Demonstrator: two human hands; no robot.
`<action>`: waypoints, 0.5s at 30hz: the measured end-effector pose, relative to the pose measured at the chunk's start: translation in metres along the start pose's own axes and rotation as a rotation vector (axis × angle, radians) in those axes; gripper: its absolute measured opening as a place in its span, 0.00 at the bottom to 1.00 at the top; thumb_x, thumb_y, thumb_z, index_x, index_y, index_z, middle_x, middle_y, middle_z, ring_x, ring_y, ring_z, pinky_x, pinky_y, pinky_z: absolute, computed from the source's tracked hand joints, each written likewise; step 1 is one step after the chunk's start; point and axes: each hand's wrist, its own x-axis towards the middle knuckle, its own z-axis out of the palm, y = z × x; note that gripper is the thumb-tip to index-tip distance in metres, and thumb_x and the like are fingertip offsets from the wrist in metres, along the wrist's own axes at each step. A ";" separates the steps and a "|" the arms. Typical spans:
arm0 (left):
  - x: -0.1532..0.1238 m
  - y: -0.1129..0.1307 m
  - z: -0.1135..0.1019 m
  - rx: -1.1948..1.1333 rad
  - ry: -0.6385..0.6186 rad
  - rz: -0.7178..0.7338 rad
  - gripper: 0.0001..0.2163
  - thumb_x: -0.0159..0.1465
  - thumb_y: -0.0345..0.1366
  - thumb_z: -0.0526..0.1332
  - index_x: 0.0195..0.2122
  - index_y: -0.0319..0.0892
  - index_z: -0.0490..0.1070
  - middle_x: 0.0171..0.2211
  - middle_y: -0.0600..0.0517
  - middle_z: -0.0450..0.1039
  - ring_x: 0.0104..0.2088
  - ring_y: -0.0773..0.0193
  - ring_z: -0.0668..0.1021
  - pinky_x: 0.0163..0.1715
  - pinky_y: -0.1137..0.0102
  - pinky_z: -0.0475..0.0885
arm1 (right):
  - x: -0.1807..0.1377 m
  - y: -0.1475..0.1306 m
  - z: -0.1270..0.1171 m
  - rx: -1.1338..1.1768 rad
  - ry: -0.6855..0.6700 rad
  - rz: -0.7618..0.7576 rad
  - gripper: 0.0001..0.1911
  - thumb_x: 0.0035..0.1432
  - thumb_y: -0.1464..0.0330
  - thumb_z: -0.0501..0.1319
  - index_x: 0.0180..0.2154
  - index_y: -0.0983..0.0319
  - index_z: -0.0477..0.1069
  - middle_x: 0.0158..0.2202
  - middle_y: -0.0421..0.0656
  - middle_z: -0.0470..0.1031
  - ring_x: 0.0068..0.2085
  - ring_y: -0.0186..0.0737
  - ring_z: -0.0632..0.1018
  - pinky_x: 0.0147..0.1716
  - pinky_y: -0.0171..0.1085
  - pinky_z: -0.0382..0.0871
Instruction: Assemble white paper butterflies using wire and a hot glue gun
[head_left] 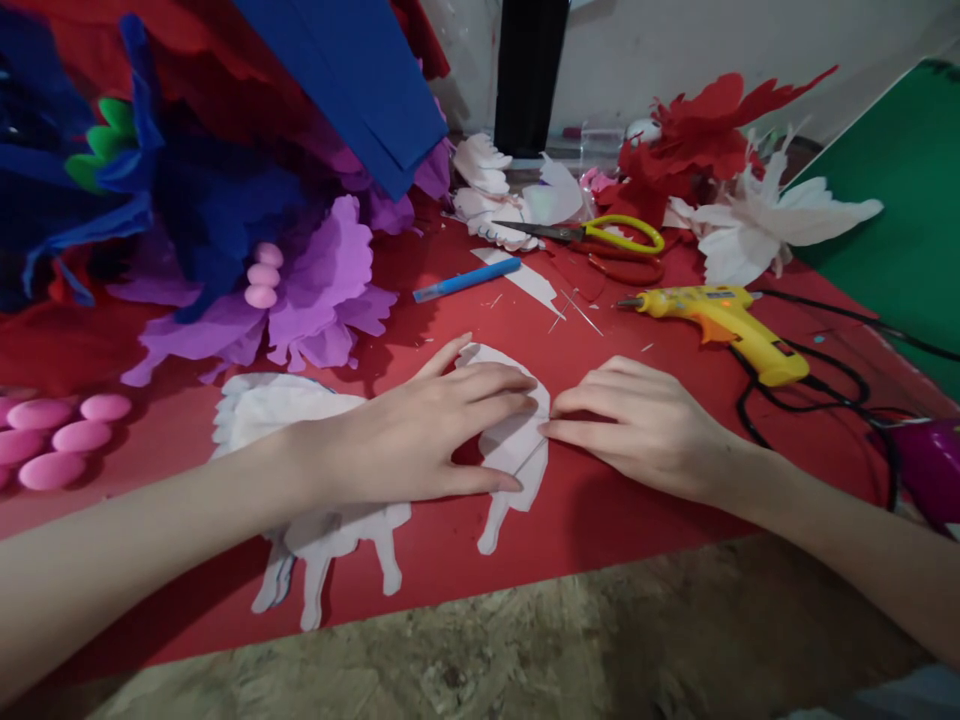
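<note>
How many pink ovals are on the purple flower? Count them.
3 on the purple flower: top oval, middle oval, bottom oval, in a column. Others may be hidden.

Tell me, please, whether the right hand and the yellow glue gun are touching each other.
Apart. The head view shows a bare strip of the red surface between the right hand and the yellow glue gun.
</note>
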 end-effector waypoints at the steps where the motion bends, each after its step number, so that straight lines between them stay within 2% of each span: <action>1: 0.000 0.000 0.000 0.003 -0.001 -0.003 0.26 0.60 0.46 0.61 0.55 0.38 0.60 0.56 0.43 0.64 0.58 0.58 0.65 0.63 0.56 0.42 | 0.000 0.000 -0.001 -0.008 -0.001 -0.002 0.12 0.60 0.77 0.52 0.32 0.63 0.73 0.33 0.40 0.75 0.31 0.32 0.67 0.31 0.33 0.60; 6: 0.002 -0.001 0.002 0.009 -0.005 -0.004 0.28 0.59 0.48 0.61 0.56 0.36 0.60 0.56 0.43 0.64 0.58 0.59 0.65 0.63 0.58 0.42 | -0.002 0.005 -0.006 0.005 0.007 -0.016 0.09 0.60 0.76 0.53 0.33 0.65 0.72 0.34 0.42 0.75 0.33 0.31 0.69 0.32 0.34 0.62; 15: 0.000 -0.001 0.002 0.019 0.002 0.009 0.27 0.60 0.48 0.60 0.56 0.38 0.60 0.56 0.44 0.64 0.58 0.59 0.65 0.63 0.59 0.42 | -0.007 0.015 -0.003 0.118 -0.034 0.148 0.08 0.60 0.72 0.55 0.32 0.64 0.72 0.33 0.41 0.74 0.34 0.29 0.71 0.35 0.32 0.64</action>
